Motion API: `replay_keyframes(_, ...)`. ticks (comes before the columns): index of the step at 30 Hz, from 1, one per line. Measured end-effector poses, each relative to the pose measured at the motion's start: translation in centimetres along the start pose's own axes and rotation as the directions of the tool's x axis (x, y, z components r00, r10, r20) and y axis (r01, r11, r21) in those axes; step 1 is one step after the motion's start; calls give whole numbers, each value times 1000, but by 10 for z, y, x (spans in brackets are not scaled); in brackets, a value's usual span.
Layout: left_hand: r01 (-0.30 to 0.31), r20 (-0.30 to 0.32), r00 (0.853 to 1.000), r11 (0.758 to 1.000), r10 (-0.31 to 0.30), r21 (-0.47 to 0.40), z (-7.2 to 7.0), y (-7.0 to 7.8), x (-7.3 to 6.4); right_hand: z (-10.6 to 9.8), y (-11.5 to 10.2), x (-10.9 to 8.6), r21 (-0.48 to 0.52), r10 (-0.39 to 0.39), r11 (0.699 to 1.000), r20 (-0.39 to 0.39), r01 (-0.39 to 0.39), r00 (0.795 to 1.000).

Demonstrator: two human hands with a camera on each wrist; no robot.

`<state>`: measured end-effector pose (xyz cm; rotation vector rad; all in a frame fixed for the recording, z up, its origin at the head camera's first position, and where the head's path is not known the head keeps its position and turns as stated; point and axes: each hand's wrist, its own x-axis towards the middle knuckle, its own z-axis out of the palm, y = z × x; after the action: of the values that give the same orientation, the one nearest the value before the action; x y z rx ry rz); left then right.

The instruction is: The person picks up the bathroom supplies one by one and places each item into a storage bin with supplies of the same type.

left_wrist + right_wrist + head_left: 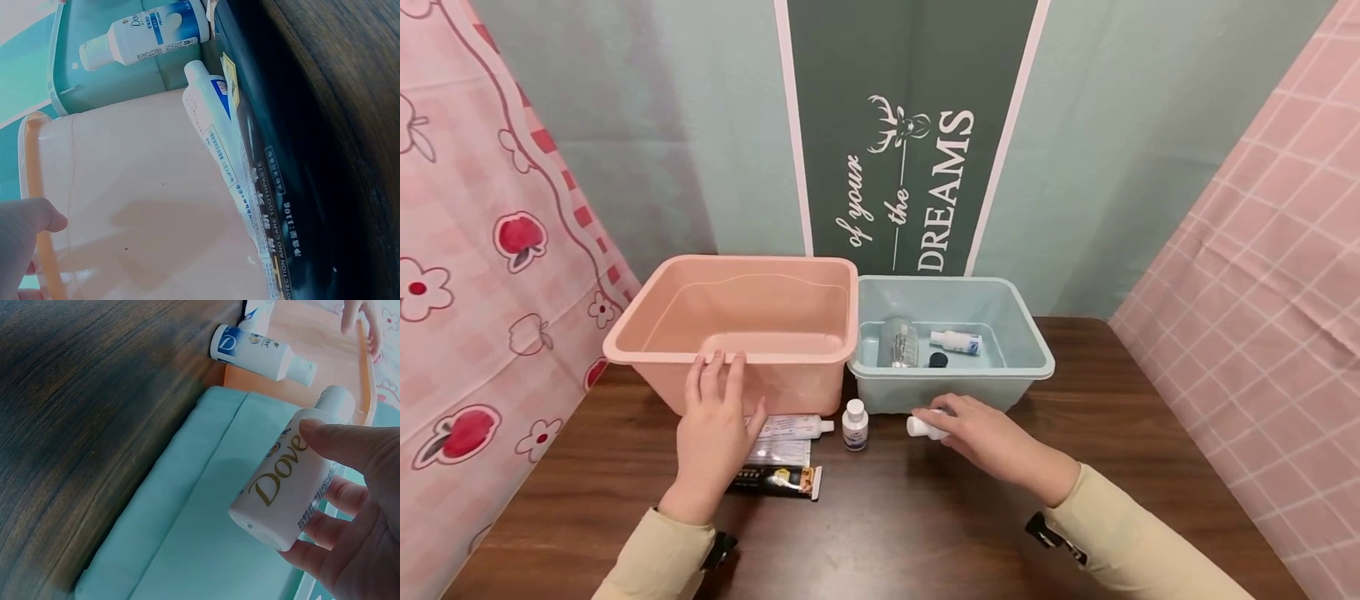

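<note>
My right hand [981, 429] holds a small white Dove bottle [281, 478] in front of the blue bin [951, 375], thumb on one side and fingers on the other. My left hand [711, 437] grips the front rim of the pink bin [730, 358], thumb outside and fingertips over the edge. Between the hands a white bottle with a blue label [854, 427] stands upright on the table. Below the left hand lie a white tube [793, 427] and a black toothpaste tube [778, 481], with a pale silvery packet [782, 452] between them, partly hidden.
Inside the blue bin lie a clear bottle [898, 342], a small white bottle [957, 342] and a black-capped item [937, 360]. Both bins stand side by side at the back of the wooden table [880, 542]. Patterned curtains [1262, 275] enclose the table.
</note>
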<state>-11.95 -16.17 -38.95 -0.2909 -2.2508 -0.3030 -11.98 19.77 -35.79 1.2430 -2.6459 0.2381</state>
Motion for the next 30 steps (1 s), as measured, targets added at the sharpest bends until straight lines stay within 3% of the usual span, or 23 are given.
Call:
replay_keyframes(14, -11, 25, 1000, 1000, 12, -5, 4, 0, 2, 2, 6, -3, 5, 15, 1000, -2, -15, 1000)
replay_keyframes(21, -3, 43, 999, 1000, 3, -3, 3, 0, -5, 4, 8, -2, 4, 5, 1000, 5, -5, 1000)
replay_keyframes(30, -6, 25, 1000, 1000, 5, 10, 3, -1, -2, 4, 12, 4, -26, -1, 1000, 2, 1, 1000)
